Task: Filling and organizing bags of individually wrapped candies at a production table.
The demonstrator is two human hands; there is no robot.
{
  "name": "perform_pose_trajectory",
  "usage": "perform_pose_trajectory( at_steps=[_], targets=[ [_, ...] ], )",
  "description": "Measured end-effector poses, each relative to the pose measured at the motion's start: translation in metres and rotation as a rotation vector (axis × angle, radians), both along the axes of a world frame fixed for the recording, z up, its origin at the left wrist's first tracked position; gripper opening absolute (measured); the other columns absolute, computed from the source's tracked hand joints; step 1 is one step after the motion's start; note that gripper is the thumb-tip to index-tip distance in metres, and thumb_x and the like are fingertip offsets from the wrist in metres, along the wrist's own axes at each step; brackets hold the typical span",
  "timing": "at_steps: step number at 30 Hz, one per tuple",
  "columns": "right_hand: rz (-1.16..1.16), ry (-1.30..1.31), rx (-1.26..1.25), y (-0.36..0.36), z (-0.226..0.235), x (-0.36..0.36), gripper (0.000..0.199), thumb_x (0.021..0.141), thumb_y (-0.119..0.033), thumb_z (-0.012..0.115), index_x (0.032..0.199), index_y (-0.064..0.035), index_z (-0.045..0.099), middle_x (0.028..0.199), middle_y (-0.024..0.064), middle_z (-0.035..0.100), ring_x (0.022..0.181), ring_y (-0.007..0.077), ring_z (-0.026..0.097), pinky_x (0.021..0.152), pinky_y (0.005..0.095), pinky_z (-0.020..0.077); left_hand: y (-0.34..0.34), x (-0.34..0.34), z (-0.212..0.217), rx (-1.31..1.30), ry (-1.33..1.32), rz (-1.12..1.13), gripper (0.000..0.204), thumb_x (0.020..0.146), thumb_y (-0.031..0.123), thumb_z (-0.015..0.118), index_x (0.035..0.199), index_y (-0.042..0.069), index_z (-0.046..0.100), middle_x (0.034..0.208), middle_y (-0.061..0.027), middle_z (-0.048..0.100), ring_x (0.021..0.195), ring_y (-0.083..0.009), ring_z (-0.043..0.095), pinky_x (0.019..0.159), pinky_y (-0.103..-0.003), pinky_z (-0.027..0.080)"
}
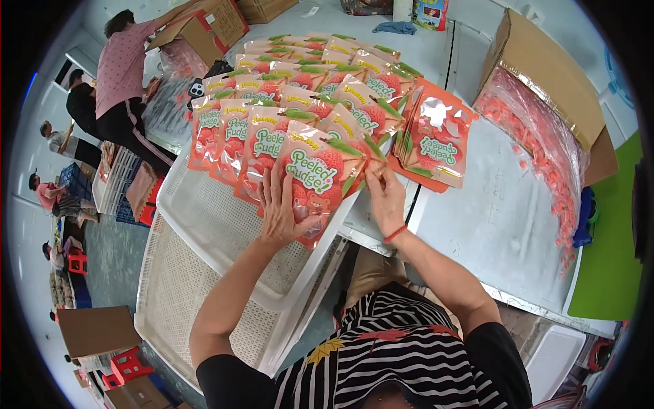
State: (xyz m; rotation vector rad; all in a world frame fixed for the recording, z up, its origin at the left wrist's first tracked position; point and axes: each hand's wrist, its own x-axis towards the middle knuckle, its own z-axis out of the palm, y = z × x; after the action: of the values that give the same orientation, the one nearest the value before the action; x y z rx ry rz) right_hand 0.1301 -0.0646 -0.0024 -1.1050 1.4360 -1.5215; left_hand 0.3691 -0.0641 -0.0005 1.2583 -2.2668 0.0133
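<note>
My left hand (pixel 278 208) lies with spread fingers on the lower front of a red and pink candy pouch (pixel 315 178). This pouch is the nearest of several overlapping rows of like pouches (pixel 269 102), which lean back across the end of a white plastic basket (pixel 197 194) and the table. My right hand (pixel 385 203), with a red cord at its wrist, pinches the upper right edge of the nearest pouch between thumb and fingers. Just beyond it lies a stack of more pouches (pixel 436 140), turned the other way. The pouches' contents cannot be seen.
A tipped cardboard box (pixel 555 82) with clear plastic lining spills small red wrapped pieces (pixel 538 180) over the white table (pixel 463 225). At far left, a person in pink (pixel 122 68) reaches into another box (pixel 211 31). A second mesh basket (pixel 174 286) sits below; a phone (pixel 197 88) stands behind.
</note>
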Motion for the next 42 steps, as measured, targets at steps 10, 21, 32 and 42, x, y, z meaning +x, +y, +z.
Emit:
perform_pose_trajectory(
  at_steps=[10, 21, 32, 42],
  targets=[
    [0.034, 0.430, -0.007, -0.057, 0.019, -0.010, 0.020, 0.084, -0.017, 0.065, 0.079, 0.0014, 0.060, 0.066, 0.0165, 0.060, 0.061, 0.0278, 0.060, 0.060, 0.0371, 0.0462, -0.011, -0.024, 0.008, -0.061, -0.019, 0.213, 0.103, 0.069, 0.061, 0.069, 0.141, 0.001, 0.027, 0.150, -0.0263, 0.015, 0.134, -0.0545, 0.014, 0.102, -0.070, 0.014],
    [0.204, 0.511, -0.206, 0.031, 0.018, -0.003, 0.039, 0.084, -0.013, 0.065, 0.119, -0.0042, 0.049, 0.090, 0.0103, 0.058, 0.070, 0.0260, 0.061, 0.064, 0.0351, 0.0489, -0.006, -0.041, -0.006, -0.039, 0.023, 0.290, 0.117, 0.063, 0.070, 0.067, 0.145, 0.000, 0.020, 0.152, -0.0255, 0.012, 0.135, -0.0552, 0.010, 0.101, -0.072, 0.013],
    [0.725, 0.885, -0.062, 0.052, 0.053, -0.075, 0.029, 0.085, -0.017, 0.063, 0.111, -0.0065, 0.055, 0.085, 0.0135, 0.067, 0.077, 0.0313, 0.066, 0.067, 0.0382, 0.0523, 0.001, -0.020, 0.029, 0.154, 0.106, 0.266, 0.115, 0.066, 0.066, 0.069, 0.144, -0.002, 0.019, 0.148, -0.0295, 0.015, 0.136, -0.0515, 0.013, 0.105, -0.066, 0.016],
    [0.880, 0.626, -0.239, -0.084, 0.134, -0.066, 0.028, 0.091, -0.010, 0.058, 0.116, -0.0013, 0.051, 0.081, 0.0037, 0.062, 0.067, 0.0098, 0.059, 0.063, 0.0256, 0.0488, -0.118, 0.031, 0.071, -0.199, 0.283, 0.380, 0.082, 0.083, 0.045, 0.062, 0.141, -0.002, 0.029, 0.143, -0.0289, 0.028, 0.133, -0.0477, 0.023, 0.110, -0.057, 0.015]
  ],
)
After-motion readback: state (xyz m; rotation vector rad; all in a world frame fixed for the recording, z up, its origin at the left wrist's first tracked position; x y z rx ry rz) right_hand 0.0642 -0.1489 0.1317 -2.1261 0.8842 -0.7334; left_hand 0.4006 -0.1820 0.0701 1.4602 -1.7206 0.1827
